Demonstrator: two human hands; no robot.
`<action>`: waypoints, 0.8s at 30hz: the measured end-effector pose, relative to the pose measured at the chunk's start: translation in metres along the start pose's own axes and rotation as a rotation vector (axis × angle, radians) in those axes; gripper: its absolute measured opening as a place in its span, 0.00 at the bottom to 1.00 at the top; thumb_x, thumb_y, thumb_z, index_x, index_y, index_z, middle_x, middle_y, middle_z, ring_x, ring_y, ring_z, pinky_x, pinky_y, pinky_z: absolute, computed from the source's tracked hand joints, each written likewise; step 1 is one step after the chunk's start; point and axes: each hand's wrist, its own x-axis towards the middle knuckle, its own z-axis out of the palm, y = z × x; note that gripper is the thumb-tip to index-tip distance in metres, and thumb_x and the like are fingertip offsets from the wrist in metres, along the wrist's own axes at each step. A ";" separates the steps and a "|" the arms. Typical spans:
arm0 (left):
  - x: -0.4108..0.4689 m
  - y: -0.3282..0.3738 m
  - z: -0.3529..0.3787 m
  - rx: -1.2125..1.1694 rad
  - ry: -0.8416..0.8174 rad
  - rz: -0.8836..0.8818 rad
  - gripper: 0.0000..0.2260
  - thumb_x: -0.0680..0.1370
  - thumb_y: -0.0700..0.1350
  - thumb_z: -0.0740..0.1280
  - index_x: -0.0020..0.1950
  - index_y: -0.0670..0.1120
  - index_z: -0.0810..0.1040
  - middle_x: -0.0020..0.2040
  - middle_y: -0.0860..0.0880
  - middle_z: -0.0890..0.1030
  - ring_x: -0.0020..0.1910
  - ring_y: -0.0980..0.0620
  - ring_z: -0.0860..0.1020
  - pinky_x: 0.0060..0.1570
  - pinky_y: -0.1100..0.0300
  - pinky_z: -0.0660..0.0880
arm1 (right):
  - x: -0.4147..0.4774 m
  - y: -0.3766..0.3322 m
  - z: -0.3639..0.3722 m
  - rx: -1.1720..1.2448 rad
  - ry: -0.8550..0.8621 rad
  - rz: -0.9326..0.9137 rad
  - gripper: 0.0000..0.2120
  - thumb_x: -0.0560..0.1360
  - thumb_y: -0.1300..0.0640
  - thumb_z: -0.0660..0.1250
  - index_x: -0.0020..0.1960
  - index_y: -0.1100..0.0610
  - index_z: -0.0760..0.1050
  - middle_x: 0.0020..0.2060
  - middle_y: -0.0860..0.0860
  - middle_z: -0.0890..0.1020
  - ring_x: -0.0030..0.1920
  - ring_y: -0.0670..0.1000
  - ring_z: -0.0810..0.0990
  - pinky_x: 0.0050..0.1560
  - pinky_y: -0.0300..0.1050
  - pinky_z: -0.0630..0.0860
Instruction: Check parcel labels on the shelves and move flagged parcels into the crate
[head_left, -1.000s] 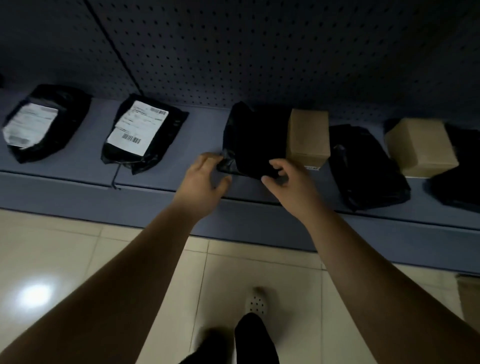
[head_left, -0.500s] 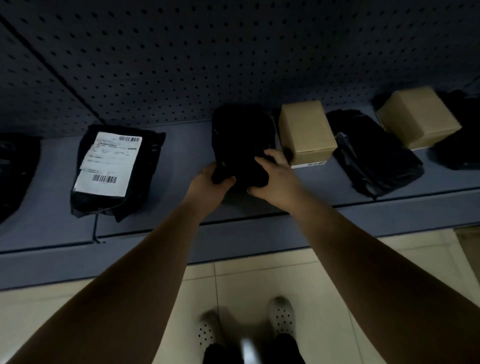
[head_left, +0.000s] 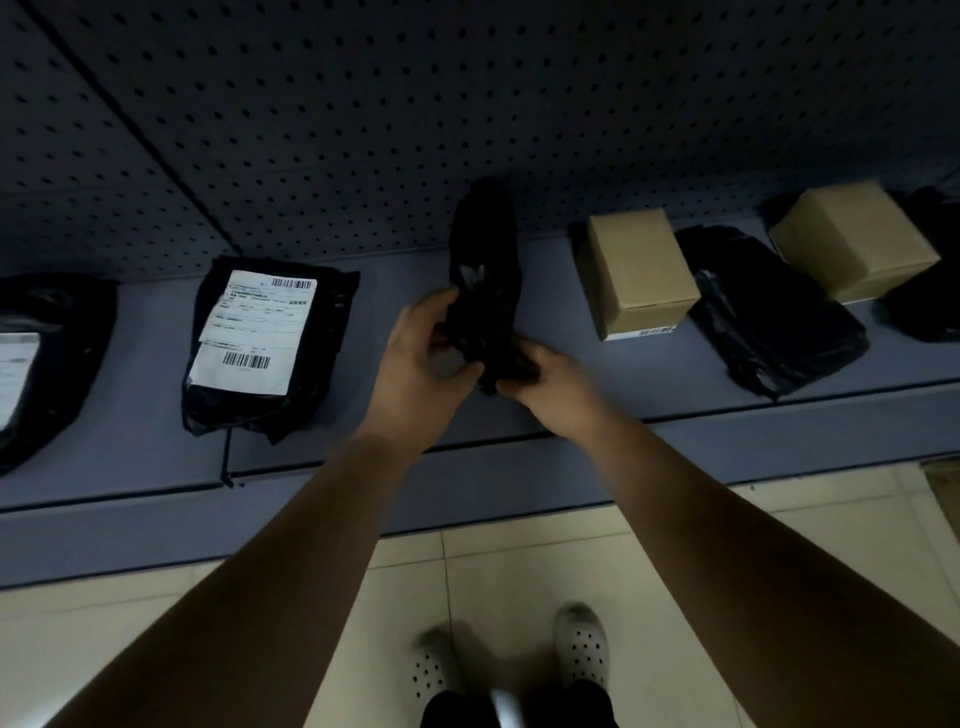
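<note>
Parcel handling first: the black bag looks like a soft plastic mailer, light, floppy and slick on the outside, so I'd guess it sags and slides if you only pinch a corner. Left hand and right hand are both clamped on its near end, fingers curled into the crumpled plastic. The bag stands up on edge beyond the grip, over the shelf. No label shows on the side facing the camera. A safer hold, I reckon, is one hand on each side around the middle. Left of the grip lies a bag with a white label. Right of it sits a closed cardboard box, then another black bag and a second box. Everything's sealed, so what's inside is anyone's guess. Crate isn't in view.
</note>
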 end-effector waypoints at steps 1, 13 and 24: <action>0.001 0.001 0.004 -0.017 -0.006 -0.029 0.33 0.72 0.38 0.75 0.67 0.64 0.66 0.66 0.52 0.71 0.61 0.54 0.76 0.61 0.59 0.75 | 0.000 0.001 -0.003 -0.047 -0.003 0.013 0.25 0.77 0.62 0.67 0.74 0.52 0.69 0.65 0.53 0.78 0.62 0.51 0.77 0.57 0.38 0.73; -0.005 0.001 0.031 -0.012 0.016 -0.187 0.24 0.77 0.42 0.70 0.72 0.52 0.69 0.64 0.56 0.76 0.62 0.60 0.73 0.57 0.72 0.70 | 0.015 -0.040 -0.017 0.422 -0.090 0.259 0.50 0.58 0.21 0.65 0.73 0.46 0.68 0.69 0.48 0.75 0.68 0.50 0.73 0.69 0.55 0.69; -0.002 -0.018 0.025 0.561 -0.045 -0.090 0.22 0.75 0.46 0.73 0.69 0.47 0.76 0.74 0.48 0.68 0.73 0.45 0.62 0.72 0.47 0.61 | 0.015 0.012 -0.040 0.063 0.219 0.266 0.19 0.80 0.48 0.62 0.68 0.51 0.73 0.61 0.51 0.79 0.62 0.55 0.77 0.58 0.42 0.71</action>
